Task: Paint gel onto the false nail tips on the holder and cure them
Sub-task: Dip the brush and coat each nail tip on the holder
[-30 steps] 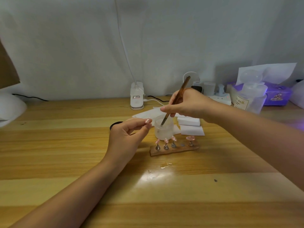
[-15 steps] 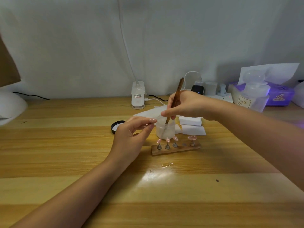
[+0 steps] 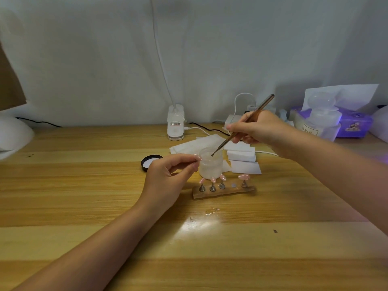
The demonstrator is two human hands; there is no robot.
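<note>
A wooden holder lies mid-table with several pink nail tips on metal pegs; one magnet spot on it is bare. Right behind it stands an open frosted gel jar. My right hand grips a brown brush, whose handle slants up to the right and whose tip hangs over the jar's mouth. My left hand hovers left of the jar, thumb and forefinger pinching a small pinkish nail tip; what is under that tip is hidden.
The jar's black lid lies to the left. White pads and tissue sit behind the jar. A clip lamp base, a pump bottle and a purple tissue box line the back. A white dome lamp sits far left.
The brush, upright and dipped in the jar before, has been lifted to the jar's mouth and tilted right. My left hand has kept its pinch beside the jar.
</note>
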